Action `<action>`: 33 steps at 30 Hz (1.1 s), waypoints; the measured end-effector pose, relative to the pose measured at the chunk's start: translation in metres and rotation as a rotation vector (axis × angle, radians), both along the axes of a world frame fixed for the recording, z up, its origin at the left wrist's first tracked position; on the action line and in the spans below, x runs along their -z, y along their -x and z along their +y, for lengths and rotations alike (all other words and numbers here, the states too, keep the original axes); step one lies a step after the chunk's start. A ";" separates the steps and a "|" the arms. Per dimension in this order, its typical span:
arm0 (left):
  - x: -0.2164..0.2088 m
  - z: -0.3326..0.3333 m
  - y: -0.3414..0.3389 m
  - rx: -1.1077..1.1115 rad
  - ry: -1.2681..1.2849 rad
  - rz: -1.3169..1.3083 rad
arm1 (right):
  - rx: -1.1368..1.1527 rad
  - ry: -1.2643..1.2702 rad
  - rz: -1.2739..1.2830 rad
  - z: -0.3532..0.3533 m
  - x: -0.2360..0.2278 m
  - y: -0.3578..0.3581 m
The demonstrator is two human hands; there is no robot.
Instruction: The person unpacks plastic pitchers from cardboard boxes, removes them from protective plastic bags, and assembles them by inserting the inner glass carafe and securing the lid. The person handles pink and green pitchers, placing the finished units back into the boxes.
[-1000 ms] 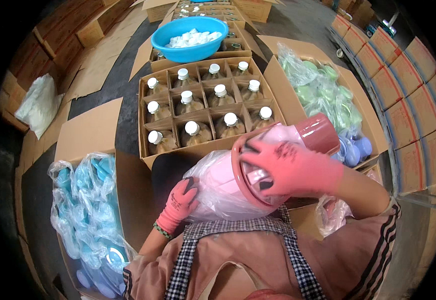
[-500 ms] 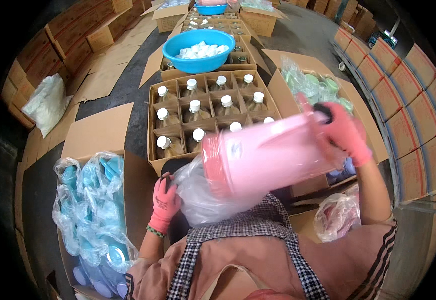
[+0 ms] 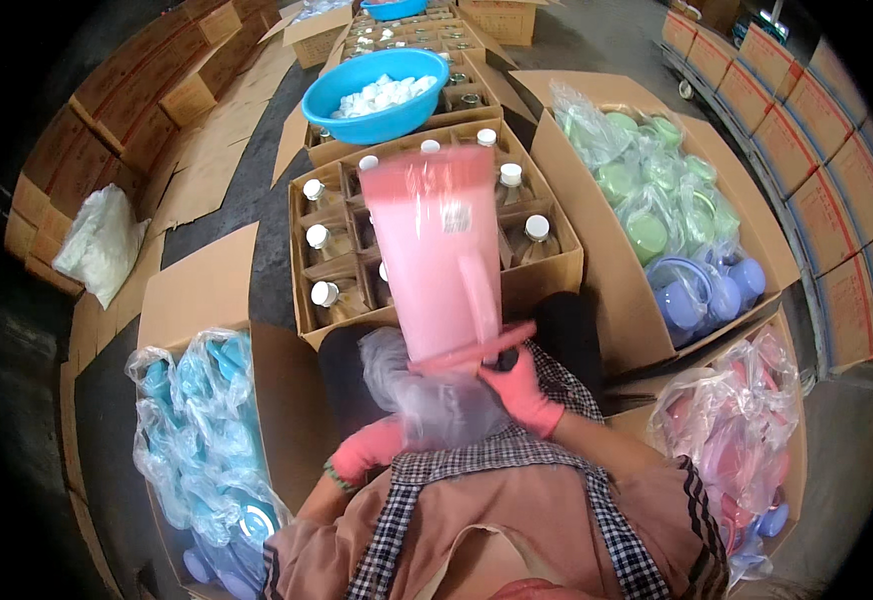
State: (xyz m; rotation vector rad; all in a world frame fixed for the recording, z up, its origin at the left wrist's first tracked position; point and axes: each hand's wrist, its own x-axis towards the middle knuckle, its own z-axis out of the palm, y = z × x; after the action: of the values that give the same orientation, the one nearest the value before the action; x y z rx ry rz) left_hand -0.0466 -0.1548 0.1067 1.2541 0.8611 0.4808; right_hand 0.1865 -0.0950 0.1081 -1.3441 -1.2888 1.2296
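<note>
R hand [image 3: 529,395], pink glove, grasping the near rim of 1 pink pitcher [image 3: 432,260], thumb on the near side. L hand [image 3: 369,447], same glove type, at the clear plastic bag [image 3: 447,405]; fingers hidden, can't tell if gripping or loose. Dark bead bracelet [image 3: 335,476] on L wrist.

Pitcher in front of the torso, above the lap, w/ near end at the bag & far end pointing away; darker pink band at far end, slightly blurred. Handle [image 3: 477,295] on its R side, white label [image 3: 456,215] nr far end. Bag is bunched below the near rim. B/w checked apron [image 3: 497,457] just behind.

Ahead: open carton [image 3: 552,281] w/ dividers, white-capped bottles [image 3: 537,240] inside, some hidden by pitcher. Behind that, blue basin [image 3: 382,127] w/ small white pieces [image 3: 387,95], prob. caps.

R side: 1 open box [image 3: 622,310] w/ bagged green items [image 3: 647,230] + purple ones [image 3: 692,295]; nearer, another w/ bagged pink items [image 3: 727,420].

L side: box w/ bagged turquoise items [image 3: 212,410], purple at near end.

Farther out: whitish sack [image 3: 104,245] & stacked cartons [image 3: 122,110] L, more cartons on a wheeled cart R.
</note>
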 end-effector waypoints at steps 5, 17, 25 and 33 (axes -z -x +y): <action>-0.050 0.012 0.014 -0.251 -0.572 0.703 | -0.219 0.108 0.025 -0.028 0.042 -0.002; -0.035 0.023 -0.001 0.289 -0.415 0.455 | -0.458 -0.397 -0.585 0.005 -0.070 -0.037; -0.078 0.168 0.017 -1.194 -0.464 -0.095 | -0.634 -0.087 -0.255 0.072 -0.101 -0.031; -0.040 0.188 -0.046 -0.842 -0.948 0.430 | -0.177 -0.007 0.677 0.202 0.005 0.007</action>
State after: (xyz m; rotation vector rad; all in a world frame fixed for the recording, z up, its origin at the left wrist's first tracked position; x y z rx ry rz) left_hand -0.0003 0.0336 0.1467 1.8505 1.6391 1.4432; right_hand 0.1799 0.1073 0.1032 -0.7067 -0.9256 1.6154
